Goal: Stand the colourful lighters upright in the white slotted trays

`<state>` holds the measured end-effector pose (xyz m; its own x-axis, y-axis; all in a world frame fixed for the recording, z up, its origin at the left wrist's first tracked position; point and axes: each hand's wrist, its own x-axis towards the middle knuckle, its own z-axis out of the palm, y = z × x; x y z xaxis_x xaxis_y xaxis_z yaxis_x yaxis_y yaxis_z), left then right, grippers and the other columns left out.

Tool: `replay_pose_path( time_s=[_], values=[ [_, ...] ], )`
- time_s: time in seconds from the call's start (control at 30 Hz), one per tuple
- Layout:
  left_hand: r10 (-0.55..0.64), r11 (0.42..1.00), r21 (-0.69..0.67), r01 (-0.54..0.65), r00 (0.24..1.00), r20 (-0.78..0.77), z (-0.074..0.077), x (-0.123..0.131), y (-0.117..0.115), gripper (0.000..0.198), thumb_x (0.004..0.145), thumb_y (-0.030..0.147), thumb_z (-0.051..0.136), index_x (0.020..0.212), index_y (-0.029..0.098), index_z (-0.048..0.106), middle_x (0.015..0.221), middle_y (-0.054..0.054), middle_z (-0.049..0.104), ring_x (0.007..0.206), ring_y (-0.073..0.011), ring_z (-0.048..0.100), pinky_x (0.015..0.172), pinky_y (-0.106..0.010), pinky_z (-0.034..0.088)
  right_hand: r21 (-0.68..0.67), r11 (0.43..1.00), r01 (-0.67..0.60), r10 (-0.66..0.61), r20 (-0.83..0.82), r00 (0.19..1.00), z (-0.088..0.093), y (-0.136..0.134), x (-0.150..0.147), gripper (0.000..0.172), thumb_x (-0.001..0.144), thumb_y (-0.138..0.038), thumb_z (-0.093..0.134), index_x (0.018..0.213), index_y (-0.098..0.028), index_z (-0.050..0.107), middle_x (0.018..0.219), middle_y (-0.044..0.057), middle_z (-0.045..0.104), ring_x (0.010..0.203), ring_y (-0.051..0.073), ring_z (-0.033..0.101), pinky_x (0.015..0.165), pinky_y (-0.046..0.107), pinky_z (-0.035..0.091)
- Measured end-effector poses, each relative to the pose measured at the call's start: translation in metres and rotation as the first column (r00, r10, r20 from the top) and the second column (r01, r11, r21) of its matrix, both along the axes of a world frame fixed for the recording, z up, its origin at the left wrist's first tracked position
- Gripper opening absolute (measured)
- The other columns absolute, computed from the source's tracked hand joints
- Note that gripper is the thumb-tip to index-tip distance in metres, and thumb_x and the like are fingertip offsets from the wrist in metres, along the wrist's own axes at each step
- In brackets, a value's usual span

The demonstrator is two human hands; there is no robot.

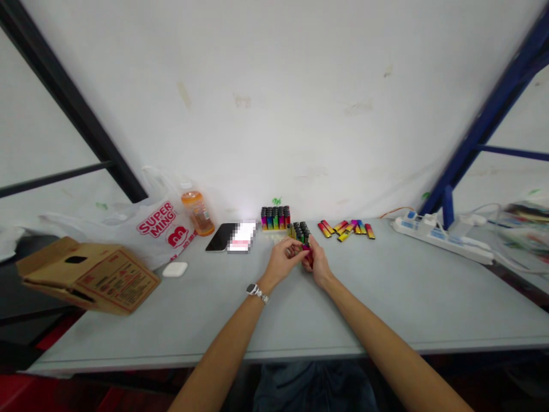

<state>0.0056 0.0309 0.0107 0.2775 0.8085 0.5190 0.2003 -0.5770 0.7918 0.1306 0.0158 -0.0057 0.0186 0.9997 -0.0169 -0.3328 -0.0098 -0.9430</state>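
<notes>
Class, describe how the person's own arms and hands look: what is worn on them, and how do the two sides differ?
Neither the left hand nor the right hand wears a glove, and no sleeve shows on either side. The left wears a watch with a dark, squarish face and a silver-coloured link band; the right wrist is bare.

Glossy lighters [275, 220], matt cardboard box [118, 281]

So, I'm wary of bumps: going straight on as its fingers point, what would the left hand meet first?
Likely the bunch of lighters held in the right hand, though depth there is unclear.
</notes>
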Motion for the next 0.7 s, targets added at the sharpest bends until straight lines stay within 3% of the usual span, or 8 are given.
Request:
replay_pose_path(
  time_s=[0.1, 0.23, 0.7],
  values=[
    [-0.029, 1.0, -0.006, 0.029, 0.999, 0.028, -0.002, 0.002, 0.001, 0.022, 0.075, 0.035, 0.075, 0.083, 0.015, 0.069, 0.077, -0.002, 0.059, 0.067, -0.0124, 0.053, 0.061, -0.024, 0.043, -0.044, 0.998, 0.054, -0.054, 0.0, 0.999, 0.002, 0.0, -0.003, 0.052, 0.079, -0.064, 0.046, 0.05, -0.02, 0.043, 0.036, -0.007, 0.03, 0.032, 0.006, 0.019, 0.035, 0.023, 0.01],
    [-0.065, 0.997, -0.045, 0.068, 0.995, 0.074, -0.006, 0.004, 0.001, 0.022, 0.075, 0.035, 0.075, 0.082, 0.015, 0.069, 0.077, -0.002, 0.059, 0.067, -0.0121, 0.054, 0.061, -0.024, 0.044, -0.037, 0.984, 0.172, -0.171, 0.037, 0.985, 0.003, -0.002, -0.006, 0.05, 0.081, -0.057, 0.045, 0.047, -0.021, 0.041, 0.036, -0.006, 0.033, 0.032, 0.007, 0.023, 0.034, 0.024, 0.014],
    [-0.106, 0.983, -0.129, 0.128, 0.981, 0.164, -0.014, 0.004, 0.006, 0.025, 0.073, 0.037, 0.076, 0.081, 0.014, 0.069, 0.078, -0.003, 0.061, 0.066, -0.012, 0.057, 0.061, -0.025, 0.047, -0.014, 0.981, 0.191, -0.189, 0.083, 0.978, 0.005, -0.007, -0.009, 0.049, 0.085, -0.054, 0.04, 0.047, -0.023, 0.038, 0.035, -0.005, 0.034, 0.033, 0.008, 0.026, 0.033, 0.023, 0.019]
  ],
)
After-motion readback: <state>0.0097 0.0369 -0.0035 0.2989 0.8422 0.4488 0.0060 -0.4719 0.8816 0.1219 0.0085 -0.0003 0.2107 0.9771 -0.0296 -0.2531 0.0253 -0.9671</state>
